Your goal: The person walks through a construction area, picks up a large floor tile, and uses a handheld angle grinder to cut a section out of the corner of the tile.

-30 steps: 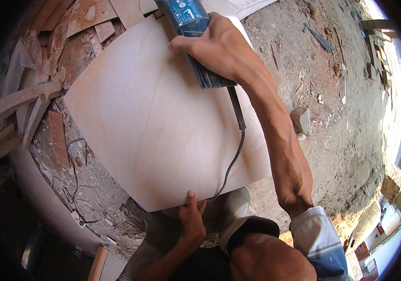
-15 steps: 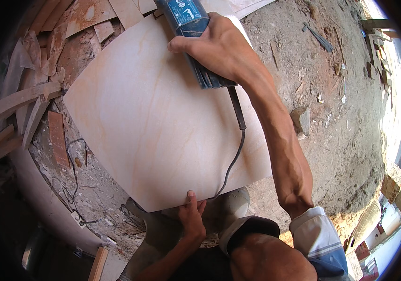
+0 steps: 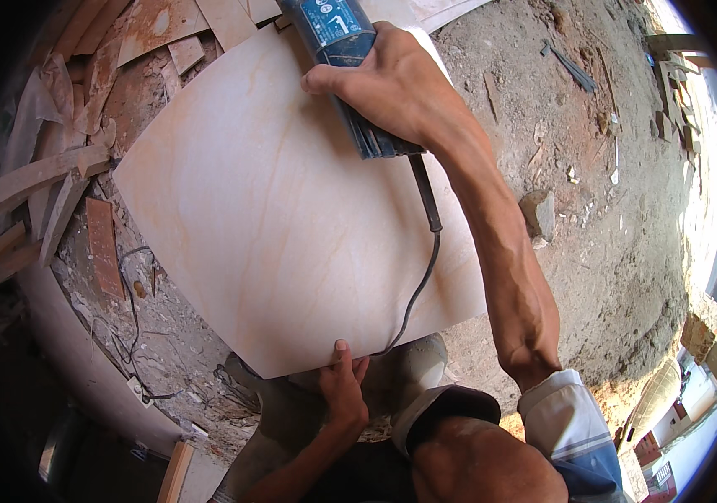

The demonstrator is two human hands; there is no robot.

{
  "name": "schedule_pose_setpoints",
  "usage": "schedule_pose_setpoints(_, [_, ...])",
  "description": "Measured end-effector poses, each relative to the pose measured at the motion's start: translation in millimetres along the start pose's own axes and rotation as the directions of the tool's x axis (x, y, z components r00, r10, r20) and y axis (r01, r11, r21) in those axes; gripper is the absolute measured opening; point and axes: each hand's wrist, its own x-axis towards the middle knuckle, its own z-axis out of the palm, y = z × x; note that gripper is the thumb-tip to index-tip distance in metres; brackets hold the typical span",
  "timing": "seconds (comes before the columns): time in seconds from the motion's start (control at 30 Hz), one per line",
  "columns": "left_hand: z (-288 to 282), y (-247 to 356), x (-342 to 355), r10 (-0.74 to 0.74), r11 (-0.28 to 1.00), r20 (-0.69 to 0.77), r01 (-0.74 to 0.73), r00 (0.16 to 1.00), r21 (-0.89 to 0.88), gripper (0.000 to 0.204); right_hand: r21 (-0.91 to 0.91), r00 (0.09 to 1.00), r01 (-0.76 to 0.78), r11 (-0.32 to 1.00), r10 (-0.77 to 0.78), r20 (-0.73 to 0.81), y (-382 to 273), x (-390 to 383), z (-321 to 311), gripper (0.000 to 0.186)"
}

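A large cream tile [image 3: 241,210] with faint tan veins lies in front of me, its near edge close to my boots. My right hand [image 3: 396,88] is wrapped round the body of a blue and black angle grinder [image 3: 346,50] over the tile's far part. The tool's front end is cut off by the top of the view. From its rear a black cord [image 3: 427,277] runs down across the tile and over the near edge. My left hand [image 3: 345,381] grips that near edge, thumb on top and the other fingers partly hidden below.
Broken tile pieces [image 3: 157,33] lie beyond the tile at the far left. Wooden planks [image 3: 40,180] and a reddish tile strip [image 3: 104,247] are at the left, near a loose black cable [image 3: 132,318]. On the dusty ground at the right sits a stone [image 3: 538,214].
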Motion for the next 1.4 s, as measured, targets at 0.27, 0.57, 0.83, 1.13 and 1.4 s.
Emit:
schedule_pose_setpoints(0.27, [2.4,3.5,-2.4,-0.002,1.000,0.001,0.002,1.000,-0.001,0.055,0.001,1.000,0.027,1.000,-0.027,-0.003,1.8,0.1,-0.4,0.082])
schedule_pose_setpoints(0.57, [1.0,1.6,-1.0,0.006,1.000,-0.012,-0.006,1.000,-0.003,0.056,0.008,1.000,0.014,1.000,-0.014,0.008,-0.6,-1.0,1.7,0.082])
schedule_pose_setpoints(0.83, [0.8,0.9,-0.4,0.008,1.000,-0.009,-0.008,1.000,-0.008,0.055,-0.022,0.999,0.012,1.000,-0.013,-0.033,5.8,0.6,6.4,0.082])
schedule_pose_setpoints(1.13, [1.8,0.7,-0.4,0.017,1.000,-0.009,-0.017,1.000,-0.011,0.055,0.013,1.000,0.009,1.000,-0.009,0.003,1.4,-2.7,0.4,0.083])
schedule_pose_setpoints(1.4, [1.8,0.0,-0.2,0.025,1.000,-0.013,-0.025,1.000,-0.009,0.055,0.014,1.000,0.011,1.000,-0.012,0.013,1.4,-1.3,0.1,0.085])
